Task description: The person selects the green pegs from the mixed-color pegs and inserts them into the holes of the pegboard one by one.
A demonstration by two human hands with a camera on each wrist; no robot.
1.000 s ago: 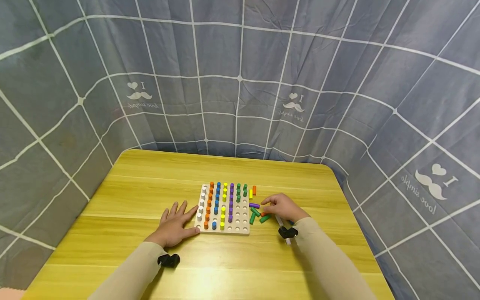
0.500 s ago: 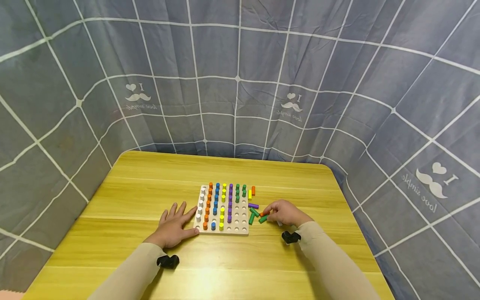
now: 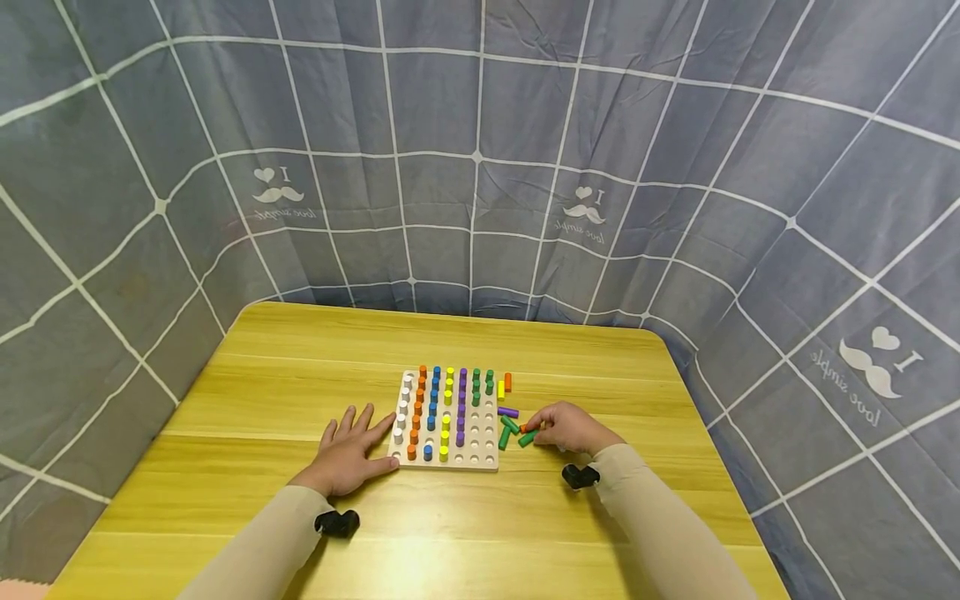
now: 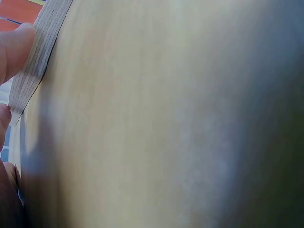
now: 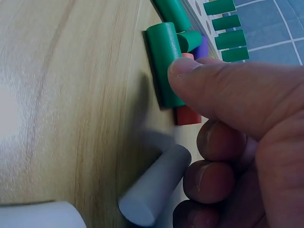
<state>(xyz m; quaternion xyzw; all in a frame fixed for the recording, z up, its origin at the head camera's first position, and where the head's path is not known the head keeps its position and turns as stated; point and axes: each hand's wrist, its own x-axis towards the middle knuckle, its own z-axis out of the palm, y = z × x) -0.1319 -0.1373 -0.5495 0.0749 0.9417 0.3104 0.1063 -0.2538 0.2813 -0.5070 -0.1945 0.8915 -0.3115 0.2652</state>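
Note:
A pale wooden pegboard (image 3: 483, 457) lies mid-table with columns of white, orange, blue, yellow, purple and green pegs standing in it. My left hand (image 3: 352, 442) rests flat on the table, its fingertips (image 4: 14, 47) against the board's left edge (image 4: 38, 66). My right hand (image 3: 537, 427) is down on the loose pegs to the right of the board. Its thumb (image 5: 213, 85) lies across a red peg (image 5: 187, 115) and touches a green peg (image 5: 164, 57), with the fingers curled beneath. A grey peg (image 5: 152, 187) lies by those fingers.
More loose pegs lie right of the board: green ones (image 3: 505, 437), a purple one (image 3: 508, 412), an orange one (image 3: 507, 382) and a yellow one (image 3: 501, 388). The yellow wooden table (image 3: 300, 367) is walled by a grey checked cloth (image 3: 480, 167) behind and on both sides.
My right hand has drawn back from the purple peg toward me and settled onto the red and green pegs. The left hand has stayed at the board's edge.

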